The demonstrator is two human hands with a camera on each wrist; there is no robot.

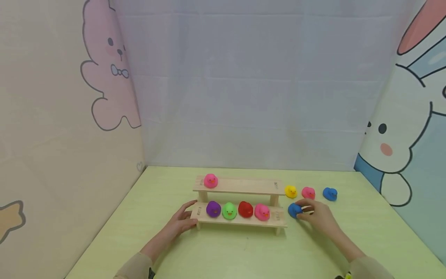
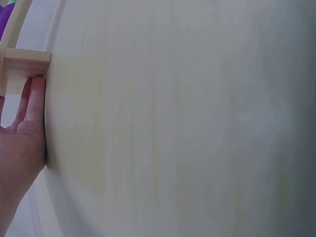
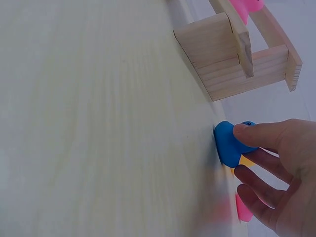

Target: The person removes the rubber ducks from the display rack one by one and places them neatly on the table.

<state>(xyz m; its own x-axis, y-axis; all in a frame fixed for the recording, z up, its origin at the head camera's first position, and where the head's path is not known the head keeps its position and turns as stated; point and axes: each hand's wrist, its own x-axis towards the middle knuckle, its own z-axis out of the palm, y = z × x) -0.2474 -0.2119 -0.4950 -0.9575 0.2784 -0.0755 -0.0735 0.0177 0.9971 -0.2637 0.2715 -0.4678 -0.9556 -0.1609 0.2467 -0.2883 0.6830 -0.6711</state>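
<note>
At the right end of a two-step wooden stand [image 1: 240,223], my right hand [image 1: 321,219] pinches a blue rubber duck [image 1: 295,210] between thumb and fingers. In the right wrist view the blue duck [image 3: 228,144] is at the table surface, thumb on its near side. My left hand [image 1: 181,221] grips the left end of the stand's lower step, its fingers [image 2: 35,101] by the wooden leg [image 2: 28,61]. Along the lower step sit a purple duck [image 1: 213,209], a green duck [image 1: 229,210], a red duck [image 1: 245,209] and a pink duck [image 1: 262,212].
Another pink duck [image 1: 210,181] sits at the left of the upper step [image 1: 244,185]. Beyond my right hand, on the pale table [image 1: 223,257], are a yellow duck [image 1: 290,191], a pink duck [image 1: 308,192] and a second blue duck [image 1: 330,194]. Printed cloth walls surround the table.
</note>
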